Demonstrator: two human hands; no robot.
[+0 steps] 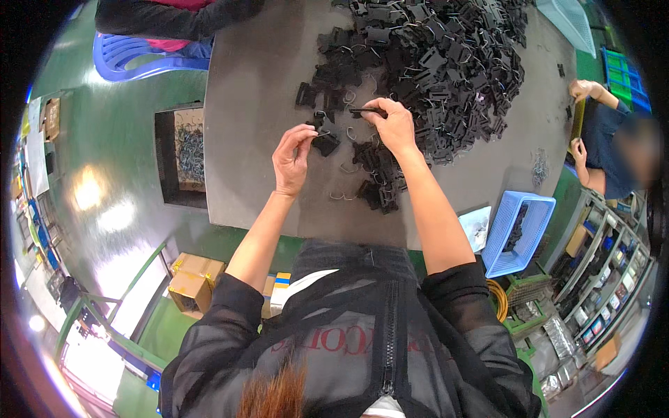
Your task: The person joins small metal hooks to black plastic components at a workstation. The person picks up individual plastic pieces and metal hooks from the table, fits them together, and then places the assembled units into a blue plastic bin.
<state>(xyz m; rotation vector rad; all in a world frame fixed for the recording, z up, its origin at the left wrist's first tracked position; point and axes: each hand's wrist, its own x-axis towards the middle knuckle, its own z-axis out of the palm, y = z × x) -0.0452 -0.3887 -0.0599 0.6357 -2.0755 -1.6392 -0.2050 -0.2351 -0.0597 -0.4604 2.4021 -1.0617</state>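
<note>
My right hand (394, 127) pinches a flat black plastic piece (366, 111) between thumb and fingers, above the grey table (259, 111). To its left, my left hand (293, 157) has thumb and fingertips pressed together; what they hold is too small to make out. Just beyond those fingertips lies a black plastic part (326, 143). Bent metal wire pieces (341, 196) are scattered on the tabletop between and below my hands. A large heap of black plastic parts with wires (446, 70) spreads beyond my right hand, and a smaller cluster (380, 191) sits beside my right wrist.
A blue basket (511, 265) with black parts stands at the table's right corner, near a pale blue bin (568, 21). A box of wire pieces (182, 157) is at the left edge. One co-worker sits by a blue chair (115, 59); another person (603, 139) is at right.
</note>
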